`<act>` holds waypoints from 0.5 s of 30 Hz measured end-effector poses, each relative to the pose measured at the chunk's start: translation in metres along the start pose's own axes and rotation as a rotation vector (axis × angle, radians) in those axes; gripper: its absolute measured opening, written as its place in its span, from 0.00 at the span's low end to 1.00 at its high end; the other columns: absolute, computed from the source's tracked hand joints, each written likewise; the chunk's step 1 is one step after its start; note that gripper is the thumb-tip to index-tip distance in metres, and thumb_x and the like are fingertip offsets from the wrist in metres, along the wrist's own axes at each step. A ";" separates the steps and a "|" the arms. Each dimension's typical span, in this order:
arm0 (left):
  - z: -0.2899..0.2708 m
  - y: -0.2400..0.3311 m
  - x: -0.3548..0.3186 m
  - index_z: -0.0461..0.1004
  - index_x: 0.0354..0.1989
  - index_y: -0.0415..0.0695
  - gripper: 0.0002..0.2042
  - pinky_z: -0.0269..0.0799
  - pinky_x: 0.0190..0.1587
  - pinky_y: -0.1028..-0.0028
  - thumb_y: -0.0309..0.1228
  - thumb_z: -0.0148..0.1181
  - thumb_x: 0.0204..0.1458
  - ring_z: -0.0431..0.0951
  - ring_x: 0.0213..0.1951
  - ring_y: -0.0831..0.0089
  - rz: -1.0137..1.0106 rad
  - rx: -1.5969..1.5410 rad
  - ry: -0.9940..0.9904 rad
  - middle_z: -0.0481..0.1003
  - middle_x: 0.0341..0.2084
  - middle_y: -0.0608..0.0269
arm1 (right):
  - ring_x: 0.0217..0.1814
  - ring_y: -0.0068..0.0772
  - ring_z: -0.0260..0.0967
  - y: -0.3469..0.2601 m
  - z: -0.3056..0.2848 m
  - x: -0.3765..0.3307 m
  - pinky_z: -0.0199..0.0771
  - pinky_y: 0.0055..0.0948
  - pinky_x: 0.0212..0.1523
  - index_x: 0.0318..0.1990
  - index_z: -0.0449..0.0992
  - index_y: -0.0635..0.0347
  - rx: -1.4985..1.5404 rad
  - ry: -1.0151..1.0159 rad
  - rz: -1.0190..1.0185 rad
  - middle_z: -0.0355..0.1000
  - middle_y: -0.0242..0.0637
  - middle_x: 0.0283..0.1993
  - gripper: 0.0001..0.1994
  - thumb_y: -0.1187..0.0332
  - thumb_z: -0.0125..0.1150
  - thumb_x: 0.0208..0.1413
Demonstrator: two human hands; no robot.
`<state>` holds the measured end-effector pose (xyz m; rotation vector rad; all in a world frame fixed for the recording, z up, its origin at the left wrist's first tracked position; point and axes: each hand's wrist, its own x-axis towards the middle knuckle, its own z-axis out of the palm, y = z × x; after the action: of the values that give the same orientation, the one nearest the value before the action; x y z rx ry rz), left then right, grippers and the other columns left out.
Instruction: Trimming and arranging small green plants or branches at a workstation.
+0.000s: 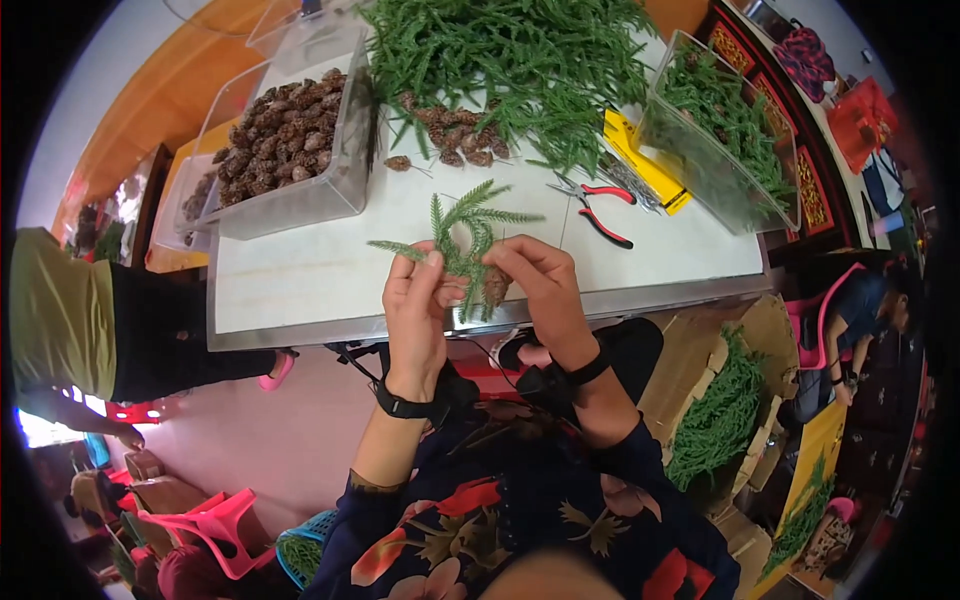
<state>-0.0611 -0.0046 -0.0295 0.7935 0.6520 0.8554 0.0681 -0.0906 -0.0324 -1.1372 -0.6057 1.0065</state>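
Two bare hands are working over a white table [330,262]. The left hand [413,292] is pinching a green artificial sprig [466,232] between thumb and fingers; the right hand [543,278] is pinching the same sprig's right side between thumb and forefinger, just above a brown pinecone [496,287]. Whether those right fingertips are also pressing the cone is not clear. The sprig is thus lying between both hands, its needled tips spreading beyond them.

Beyond the right hand, red-and-black pliers [582,194] are resting with their jaws apart. Farther out, a yellow package [640,158] is showing dark printing, too small here to read, and a bundle of thin grey wires [625,178] is lying along it. Directly ahead of the hands, loose pinecones [458,132] are lying before a heap of green branches [505,50].

Ahead and left of the left hand, a clear bin [300,208] is holding more cones; ahead and right of the right hand, another clear tub [690,172] is holding greenery. Behind and right of the right hand, an opened cardboard box [770,335] is containing further green sprigs [718,412].
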 end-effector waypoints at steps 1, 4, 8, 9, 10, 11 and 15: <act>-0.001 0.000 -0.001 0.67 0.46 0.38 0.11 0.73 0.33 0.81 0.22 0.56 0.55 0.76 0.32 0.77 -0.043 -0.088 -0.051 0.74 0.33 0.62 | 0.35 0.17 0.66 0.002 -0.003 -0.001 0.66 0.21 0.39 0.35 0.77 0.66 0.016 0.015 -0.006 0.73 0.31 0.36 0.08 0.70 0.55 0.60; -0.004 -0.003 -0.003 0.66 0.48 0.38 0.12 0.74 0.37 0.81 0.22 0.55 0.55 0.77 0.34 0.76 -0.049 -0.108 -0.100 0.75 0.35 0.61 | 0.36 0.17 0.66 0.005 -0.005 -0.004 0.67 0.22 0.40 0.35 0.77 0.66 0.045 0.047 -0.016 0.74 0.30 0.35 0.09 0.69 0.54 0.61; -0.003 -0.007 -0.003 0.65 0.50 0.38 0.14 0.74 0.40 0.81 0.21 0.54 0.56 0.77 0.38 0.75 -0.066 -0.122 -0.084 0.74 0.38 0.60 | 0.38 0.18 0.66 0.006 -0.001 -0.011 0.65 0.21 0.43 0.37 0.76 0.65 0.150 0.072 0.015 0.73 0.30 0.36 0.09 0.68 0.54 0.61; -0.002 -0.008 -0.003 0.64 0.51 0.38 0.15 0.74 0.40 0.81 0.21 0.54 0.56 0.77 0.39 0.75 -0.074 -0.122 -0.066 0.74 0.39 0.60 | 0.39 0.18 0.66 0.007 0.000 -0.012 0.64 0.21 0.44 0.38 0.76 0.65 0.215 0.082 0.022 0.73 0.30 0.36 0.09 0.68 0.53 0.61; -0.004 -0.009 -0.003 0.64 0.51 0.38 0.15 0.74 0.40 0.81 0.21 0.54 0.56 0.77 0.39 0.75 -0.076 -0.126 -0.065 0.74 0.39 0.60 | 0.40 0.19 0.66 0.008 0.001 -0.013 0.63 0.21 0.45 0.38 0.76 0.65 0.281 0.092 0.030 0.73 0.30 0.36 0.09 0.68 0.53 0.61; -0.008 -0.011 -0.003 0.64 0.52 0.38 0.15 0.74 0.39 0.81 0.21 0.54 0.56 0.76 0.40 0.75 -0.096 -0.141 -0.071 0.74 0.40 0.60 | 0.41 0.20 0.66 0.008 0.002 -0.013 0.63 0.21 0.47 0.38 0.76 0.65 0.347 0.102 0.037 0.72 0.30 0.37 0.09 0.68 0.53 0.61; -0.023 -0.019 -0.004 0.65 0.53 0.39 0.17 0.72 0.38 0.79 0.21 0.56 0.54 0.74 0.41 0.76 -0.105 -0.077 -0.054 0.73 0.42 0.61 | 0.42 0.22 0.66 0.010 0.004 -0.015 0.62 0.22 0.48 0.38 0.75 0.64 0.439 0.130 0.034 0.72 0.30 0.37 0.09 0.67 0.52 0.61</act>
<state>-0.0728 -0.0087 -0.0571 0.7045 0.6044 0.7563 0.0549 -0.1015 -0.0393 -0.8159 -0.2434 1.0241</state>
